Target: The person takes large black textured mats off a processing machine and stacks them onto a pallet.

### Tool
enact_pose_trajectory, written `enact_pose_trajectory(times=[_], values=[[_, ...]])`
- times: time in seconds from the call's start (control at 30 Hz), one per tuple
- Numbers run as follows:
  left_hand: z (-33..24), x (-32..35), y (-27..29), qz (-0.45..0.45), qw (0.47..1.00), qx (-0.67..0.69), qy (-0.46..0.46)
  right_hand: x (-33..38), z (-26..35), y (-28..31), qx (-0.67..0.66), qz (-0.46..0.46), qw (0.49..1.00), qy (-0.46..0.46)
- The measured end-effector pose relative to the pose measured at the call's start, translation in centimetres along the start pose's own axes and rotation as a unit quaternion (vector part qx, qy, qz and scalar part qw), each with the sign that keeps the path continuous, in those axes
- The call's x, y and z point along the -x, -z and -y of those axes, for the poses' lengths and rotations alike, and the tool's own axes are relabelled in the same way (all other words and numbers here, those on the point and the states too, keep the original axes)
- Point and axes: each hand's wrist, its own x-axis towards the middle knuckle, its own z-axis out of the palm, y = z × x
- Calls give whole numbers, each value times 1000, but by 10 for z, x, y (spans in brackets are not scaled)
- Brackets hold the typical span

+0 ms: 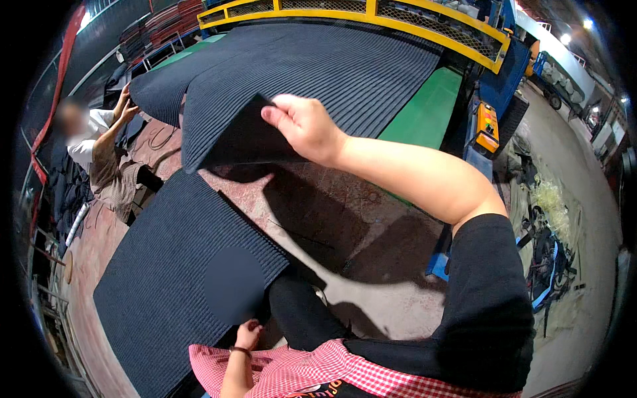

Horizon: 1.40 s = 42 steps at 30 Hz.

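Observation:
A dark ribbed mat (312, 73) lies across the machine bed, and its near corner is lifted off the edge. My right hand (302, 126), arm stretched forward, pinches that corner between thumb and fingers, so the smooth underside shows. Closer to me, more ribbed matting (156, 245) lies flat at the lower left. At its near edge, beside my knee, is my left hand (247, 333) with curled fingers. A blurred round patch lies just above those fingers, and I cannot make out what they hold.
On the left a co-worker (99, 142) has both hands on another ribbed sheet's edge. A yellow guard rail (371, 10) spans the machine's far side. An orange control box (486, 128) sits at the right. Straps and scraps (551, 245) litter the right floor.

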Motion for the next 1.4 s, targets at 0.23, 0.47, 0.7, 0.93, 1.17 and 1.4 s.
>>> enact_pose_trajectory(times=[0.23,0.47,0.7,0.93,1.17,1.4], values=[[-171,-101,50,-39,964,62,-257,-27,-15,0,-84,-71,991,-78],[-368,-116,58,-80,921,319,-207,-58,-60,34,-36,-219,955,-197],[-463,-151,49,-25,895,378,-233,-67,-122,119,-71,-435,858,-263],[-538,-161,25,-54,930,313,-187,-19,-190,166,-28,-483,759,-436],[-543,-212,23,-148,932,292,-157,13,-125,168,217,-19,798,-562],[-465,-260,131,-337,905,233,-111,44,-56,129,280,424,829,-235]])
